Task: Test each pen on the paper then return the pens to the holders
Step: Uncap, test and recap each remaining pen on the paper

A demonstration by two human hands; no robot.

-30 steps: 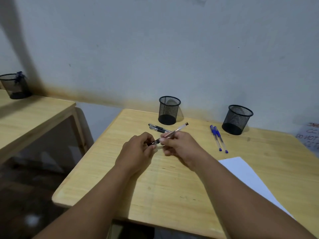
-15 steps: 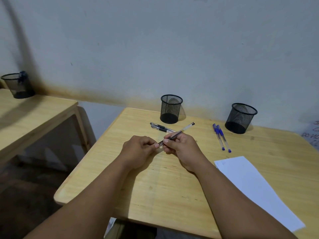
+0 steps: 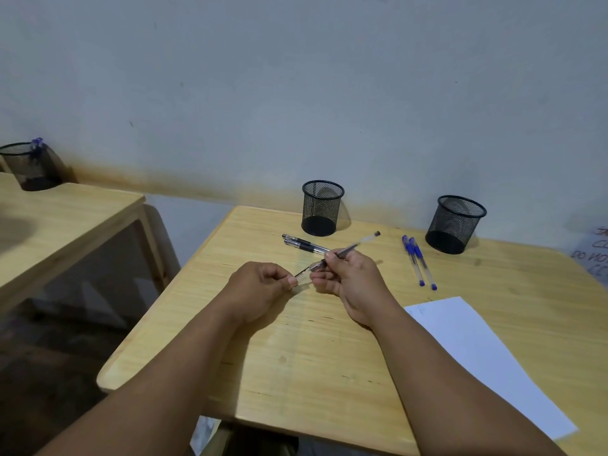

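Observation:
My right hand (image 3: 350,280) grips a clear pen with black ink (image 3: 358,242), its back end pointing up and right. My left hand (image 3: 263,286) pinches the pen's cap (image 3: 302,274), which sits a little off the tip. Two black pens (image 3: 304,244) lie on the wooden table (image 3: 296,357) in front of the left mesh holder (image 3: 321,207). Two blue pens (image 3: 418,261) lie beside the right mesh holder (image 3: 455,223). A white sheet of paper (image 3: 487,357) lies at the right, with faint marks at its top corner.
A second wooden table (image 3: 49,225) stands at the left across a gap, with another mesh holder (image 3: 29,166) holding something blue. A handwritten sign (image 3: 595,255) leans at the far right. The wall runs right behind both holders.
My hands have drawn apart: the left hand has pulled the cap off the pen's tip toward the left, while the right hand keeps hold of the barrel.

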